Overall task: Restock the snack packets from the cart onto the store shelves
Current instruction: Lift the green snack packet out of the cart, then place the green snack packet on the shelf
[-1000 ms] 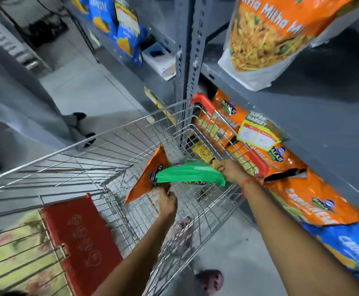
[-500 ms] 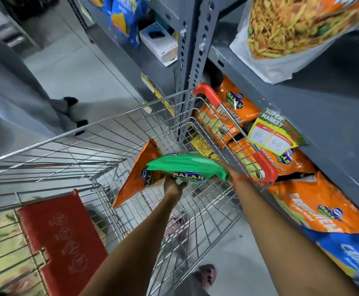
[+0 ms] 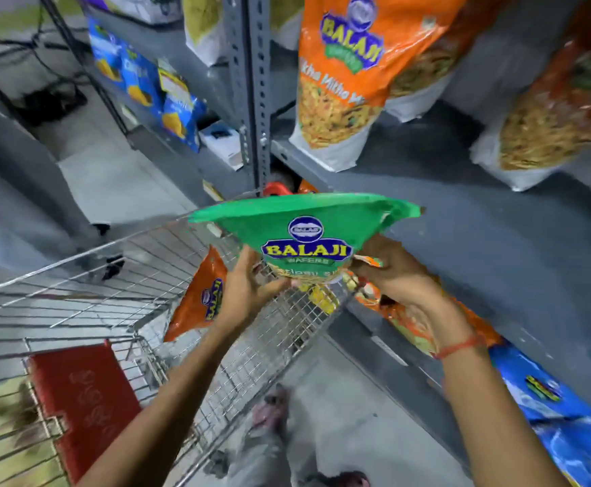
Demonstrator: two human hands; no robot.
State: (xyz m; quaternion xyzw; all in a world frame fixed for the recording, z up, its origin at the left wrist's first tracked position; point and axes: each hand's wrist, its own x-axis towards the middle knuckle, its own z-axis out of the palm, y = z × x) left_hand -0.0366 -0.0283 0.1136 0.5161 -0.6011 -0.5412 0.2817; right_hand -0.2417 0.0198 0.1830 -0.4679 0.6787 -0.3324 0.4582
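A green Balaji snack packet point(image 3: 304, 233) is held up above the wire cart point(image 3: 139, 275), level with the grey shelf point(image 3: 462, 219) on the right. My left hand point(image 3: 248, 290) grips its lower left side. My right hand point(image 3: 392, 275) grips its lower right side; a red thread circles that wrist. An orange Balaji packet point(image 3: 199, 297) leans upright inside the cart, just left of my left hand.
Large orange namkeen bags point(image 3: 343, 72) stand on the shelf above. Orange and blue packets point(image 3: 561, 416) fill the lower shelf at right. Blue packets point(image 3: 139, 79) sit on the far shelf. A red child-seat flap point(image 3: 83, 398) is at the cart's near end. Feet show on the floor.
Both hands have lifted the green packet up out of the cart to shelf height, turning its printed face toward me. The view has tilted upward.
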